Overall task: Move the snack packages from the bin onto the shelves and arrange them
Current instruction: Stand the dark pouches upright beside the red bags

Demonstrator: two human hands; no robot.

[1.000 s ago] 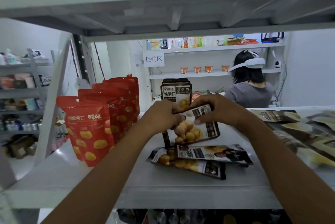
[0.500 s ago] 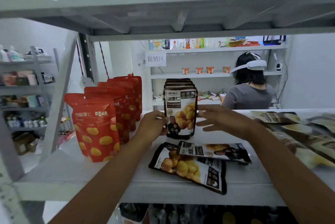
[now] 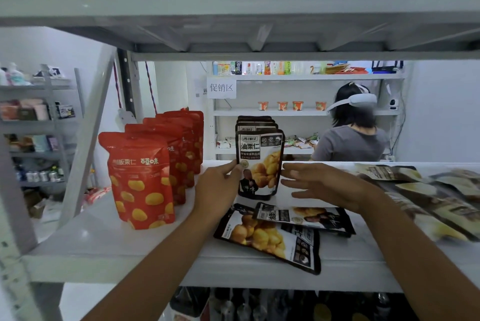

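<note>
The job looks partly done. On the shelf (image 3: 104,250), a row of red pouches (image 3: 140,180) stands upright at 9 o'clock from the hands and runs back toward 12. A second row of black pouches (image 3: 255,122) stands in the middle, with at least 4 showing one behind another. The front black pouch (image 3: 259,162) is upright at the head of that row, facing out.

There is more to do, as I read it. 2 flat pouches (image 3: 270,237) of the same kind lie overlapping at 6 o'clock from it, near the shelf's front edge. A loose heap of darker packets (image 3: 428,198) sprawls at 3 o'clock. The bin is out of view, so what remains in it cannot be told.

The left hand (image 3: 220,183) pinches the front black pouch's left edge low down, thumb in front and fingers curled behind. The right hand (image 3: 319,183) hangs just beside its right edge with fingers straight and spread. Whether the tips touch cannot be told.

The pouch is a glossy stand-up bag with a black border and a pale panel of dark characters on top. Yellow kernels are pictured at its right and a small figure at bottom left. It stands straight and slightly bulged, and it is probably light and easy to tip.
</note>
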